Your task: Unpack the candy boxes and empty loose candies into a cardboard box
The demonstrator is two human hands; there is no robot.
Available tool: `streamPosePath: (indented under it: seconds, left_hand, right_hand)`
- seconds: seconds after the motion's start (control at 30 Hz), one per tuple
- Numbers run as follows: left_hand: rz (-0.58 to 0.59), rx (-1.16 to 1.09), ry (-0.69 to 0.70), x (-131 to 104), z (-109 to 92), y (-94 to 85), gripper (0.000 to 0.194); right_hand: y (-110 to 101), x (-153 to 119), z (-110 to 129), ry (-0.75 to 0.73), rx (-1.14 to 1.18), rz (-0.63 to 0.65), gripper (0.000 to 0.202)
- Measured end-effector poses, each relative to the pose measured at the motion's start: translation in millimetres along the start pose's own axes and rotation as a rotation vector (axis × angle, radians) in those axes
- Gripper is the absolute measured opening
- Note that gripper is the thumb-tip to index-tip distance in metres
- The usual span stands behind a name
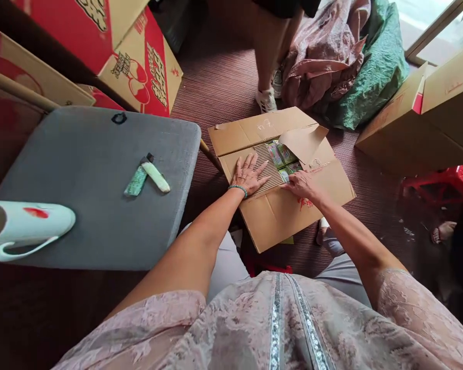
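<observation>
In front of me is a cardboard box (275, 221) with its flaps folded outward. Inside it lie green plastic packets (281, 154), partly covered by a ribbed cardboard sheet (268, 167). My left hand (247, 174) rests flat on that sheet, fingers spread, a beaded bracelet at the wrist. At the near right edge of the opening, my right hand (303, 184) has its fingers curled in and closed. What they grip is hidden. A torn flap of cardboard (303, 144) stands up over the packets just beyond it.
A grey stool top (88, 154) at left bears a white mug (27, 223) and two small wrapped bars (146, 179). Red printed cartons (139, 72) are stacked behind. Another person's legs (268, 56), pink and green sacks (381, 72), a carton (409, 128) and a red stool (443, 180) stand around.
</observation>
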State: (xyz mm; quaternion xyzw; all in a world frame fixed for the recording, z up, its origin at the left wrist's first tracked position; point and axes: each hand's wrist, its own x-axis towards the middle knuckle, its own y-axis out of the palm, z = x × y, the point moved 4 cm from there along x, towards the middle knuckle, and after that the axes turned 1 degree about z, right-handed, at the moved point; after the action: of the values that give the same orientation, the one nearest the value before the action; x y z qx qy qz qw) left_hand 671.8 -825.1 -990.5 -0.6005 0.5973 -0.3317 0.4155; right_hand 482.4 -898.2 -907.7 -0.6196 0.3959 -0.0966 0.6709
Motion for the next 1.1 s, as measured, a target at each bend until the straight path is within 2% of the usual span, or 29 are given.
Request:
streamPosePath:
  seconds: [0.13,0.3,0.43,0.53,0.63,0.7,0.83,0.97,1.1]
  left_hand:
    - [0.025,0.009,0.031,2,2,0.6,0.071]
    - [0.069,0.036,0.172,3,-4,3.8,0.07]
    - [0.072,0.053,0.281,8,-11,7.9,0.069]
    - [0.078,0.033,0.338,20,-8,8.7,0.069]
    - [0.073,-0.015,0.422,36,-3,7.4,0.07]
    - [0.051,-0.033,0.465,43,-1,6.0,0.074]
    - [0.049,0.0,0.502,46,-4,5.5,0.078]
    - [0.074,0.054,0.492,44,-7,7.3,0.078]
    - [0.084,0.075,0.48,45,-2,10.5,0.078]
  right_hand:
    - [6,-8,-3,-0.011,0.065,-0.054,0.056]
    - [17,-39,2,-0.022,0.125,-0.077,0.055]
    - [23,-48,9,0.04,0.106,0.066,0.062]
    - [22,-34,21,0.06,0.079,0.187,0.07]
    - [21,-21,37,0.073,0.092,0.243,0.078]
    - [21,-23,46,0.102,0.118,0.219,0.077]
    - [14,-44,53,0.137,0.178,0.121,0.065]
    - [6,-55,53,0.131,0.218,0.105,0.053]
    - [4,-64,54,0.126,0.248,0.065,0.046]
